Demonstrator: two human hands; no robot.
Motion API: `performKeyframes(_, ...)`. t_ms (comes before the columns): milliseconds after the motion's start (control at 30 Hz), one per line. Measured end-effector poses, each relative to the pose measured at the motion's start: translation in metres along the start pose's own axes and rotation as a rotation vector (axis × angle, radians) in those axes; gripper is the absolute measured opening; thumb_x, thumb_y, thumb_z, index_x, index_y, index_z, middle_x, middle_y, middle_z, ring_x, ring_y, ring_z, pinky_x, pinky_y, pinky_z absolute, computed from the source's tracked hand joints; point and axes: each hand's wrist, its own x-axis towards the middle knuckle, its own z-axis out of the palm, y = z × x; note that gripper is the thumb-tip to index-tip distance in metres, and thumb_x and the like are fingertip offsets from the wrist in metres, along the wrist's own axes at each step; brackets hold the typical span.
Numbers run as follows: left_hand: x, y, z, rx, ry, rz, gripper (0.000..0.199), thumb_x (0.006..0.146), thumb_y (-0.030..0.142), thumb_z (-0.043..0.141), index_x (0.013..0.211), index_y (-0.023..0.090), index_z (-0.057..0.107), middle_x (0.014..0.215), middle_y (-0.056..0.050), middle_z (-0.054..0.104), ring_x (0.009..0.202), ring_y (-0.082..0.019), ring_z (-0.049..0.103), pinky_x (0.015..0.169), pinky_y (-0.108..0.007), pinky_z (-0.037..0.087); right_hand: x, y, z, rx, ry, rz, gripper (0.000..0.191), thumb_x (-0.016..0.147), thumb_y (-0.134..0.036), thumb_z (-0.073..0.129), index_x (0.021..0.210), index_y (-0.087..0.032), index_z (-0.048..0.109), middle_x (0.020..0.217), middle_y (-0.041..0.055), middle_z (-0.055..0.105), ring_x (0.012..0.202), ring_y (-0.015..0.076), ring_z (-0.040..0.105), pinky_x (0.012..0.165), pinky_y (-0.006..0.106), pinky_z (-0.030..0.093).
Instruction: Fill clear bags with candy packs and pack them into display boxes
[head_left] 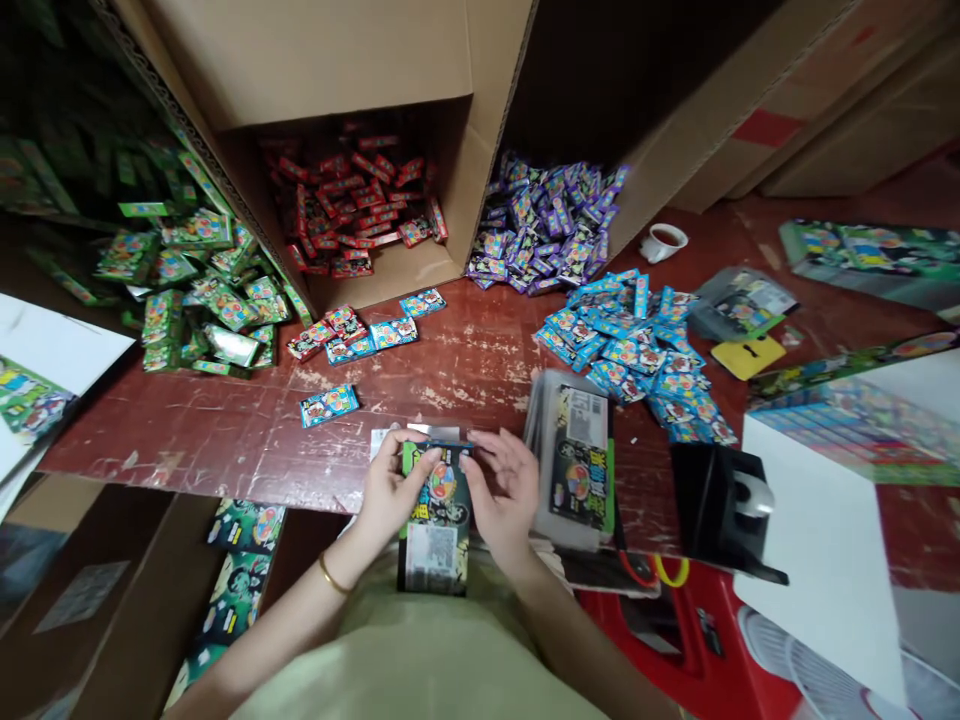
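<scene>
A flat, dark printed pouch (441, 540) with green and yellow lettering is in front of my body at the table's front edge, its upper end turned away from me. My left hand (396, 478) grips the pouch's upper left edge with the thumb on its face. My right hand (504, 492) pinches the upper right edge, thumb in front and the other fingers partly raised. What is inside the pouch cannot be seen. Right of my hands lies a stack of similar transparent printed pouches (576, 450). A single blue packet (330, 405) lies beyond my left hand.
Cardboard boxes hold green packets (217, 270), red packets (360, 190) and purple packets (555, 220). A few red and blue packets (373, 340) lie before them. Rightward are piled blue packets (645, 340), a white cup (663, 242) and a black tape dispenser (724, 500).
</scene>
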Motion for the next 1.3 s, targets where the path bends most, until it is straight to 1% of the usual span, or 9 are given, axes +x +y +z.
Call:
performKeyframes(100, 0.003, -0.002, -0.001, -0.089, 0.023, -0.011, 0.017, 0.082, 0.033, 0.070, 0.085, 0.019, 0.061, 0.102, -0.007, 0.070, 0.099, -0.020, 0.065, 0.085, -0.032, 0.050, -0.009, 0.008, 0.002, -0.009, -0.093, 0.062, 0.040, 0.086, -0.020, 0.063, 0.123, -0.022, 0.049, 0.106, 0.0095, 0.069, 0.096, 0.0180, 0.069, 0.088, 0.037, 0.058)
performKeyframes(167, 0.004, -0.002, 0.000, -0.132, 0.012, -0.036, 0.018, 0.081, 0.033, 0.071, 0.083, 0.019, 0.062, 0.102, -0.008, 0.071, 0.100, -0.021, 0.066, 0.086, -0.034, 0.051, -0.008, 0.009, 0.003, 0.015, -0.112, 0.066, 0.045, 0.085, -0.018, 0.064, 0.126, -0.023, 0.047, 0.110, 0.0095, 0.066, 0.097, 0.0173, 0.068, 0.087, 0.036, 0.059)
performKeyframes(333, 0.002, 0.003, 0.005, -0.137, 0.003, -0.056, 0.017, 0.079, 0.032, 0.073, 0.087, 0.020, 0.063, 0.101, -0.007, 0.073, 0.096, -0.019, 0.068, 0.086, -0.033, 0.052, -0.007, 0.004, 0.006, 0.082, 0.039, 0.012, 0.057, 0.080, -0.012, 0.069, 0.128, -0.028, 0.044, 0.108, 0.0053, 0.061, 0.096, 0.0147, 0.067, 0.086, 0.032, 0.059)
performKeyframes(433, 0.001, 0.005, 0.006, -0.103, 0.005, -0.075, 0.025, 0.080, 0.032, 0.072, 0.100, 0.020, 0.065, 0.107, -0.008, 0.073, 0.103, -0.021, 0.067, 0.092, -0.035, 0.050, -0.010, 0.002, 0.009, 0.071, 0.057, 0.034, 0.053, 0.081, -0.012, 0.068, 0.127, -0.025, 0.046, 0.104, 0.0061, 0.065, 0.097, 0.0159, 0.068, 0.088, 0.034, 0.058)
performKeyframes(533, 0.001, 0.005, 0.006, -0.084, 0.004, -0.085, 0.032, 0.080, 0.032, 0.072, 0.110, 0.020, 0.065, 0.112, -0.009, 0.073, 0.108, -0.022, 0.066, 0.098, -0.037, 0.048, -0.011, 0.002, 0.011, 0.112, 0.069, 0.055, 0.052, 0.081, -0.013, 0.068, 0.126, -0.026, 0.044, 0.115, 0.0086, 0.063, 0.101, 0.0184, 0.069, 0.089, 0.039, 0.057)
performKeyframes(733, 0.002, 0.007, 0.009, -0.097, 0.042, -0.128, 0.036, 0.078, 0.034, 0.073, 0.110, 0.019, 0.066, 0.111, -0.010, 0.074, 0.105, -0.024, 0.068, 0.094, -0.039, 0.052, -0.010, 0.003, 0.010, 0.102, 0.148, 0.113, 0.056, 0.076, -0.014, 0.073, 0.122, -0.024, 0.044, 0.096, 0.0017, 0.063, 0.087, 0.0140, 0.069, 0.084, 0.033, 0.058)
performKeyframes(1067, 0.003, 0.007, 0.010, -0.113, 0.007, -0.120, 0.037, 0.080, 0.034, 0.072, 0.113, 0.020, 0.065, 0.115, -0.010, 0.072, 0.109, -0.023, 0.066, 0.103, -0.041, 0.045, -0.010, 0.002, 0.014, 0.031, 0.143, 0.104, 0.049, 0.079, -0.022, 0.071, 0.120, -0.023, 0.044, 0.105, 0.0085, 0.067, 0.097, 0.0174, 0.068, 0.091, 0.040, 0.056)
performKeyframes(1200, 0.003, 0.006, 0.013, -0.126, -0.014, -0.117, 0.035, 0.080, 0.034, 0.072, 0.111, 0.019, 0.064, 0.115, -0.010, 0.072, 0.108, -0.023, 0.066, 0.097, -0.039, 0.049, -0.009, 0.001, 0.009, 0.044, 0.092, 0.143, 0.045, 0.083, -0.022, 0.068, 0.121, -0.022, 0.044, 0.108, 0.0096, 0.069, 0.100, 0.0183, 0.068, 0.091, 0.040, 0.056)
performKeyframes(1300, 0.003, 0.005, 0.015, -0.166, -0.030, -0.085, 0.038, 0.080, 0.031, 0.073, 0.115, 0.021, 0.059, 0.105, -0.007, 0.074, 0.099, -0.019, 0.068, 0.089, -0.034, 0.052, -0.006, 0.002, 0.004, 0.024, 0.009, 0.137, 0.040, 0.086, -0.023, 0.065, 0.121, -0.021, 0.045, 0.105, 0.0089, 0.070, 0.096, 0.0179, 0.069, 0.088, 0.038, 0.057)
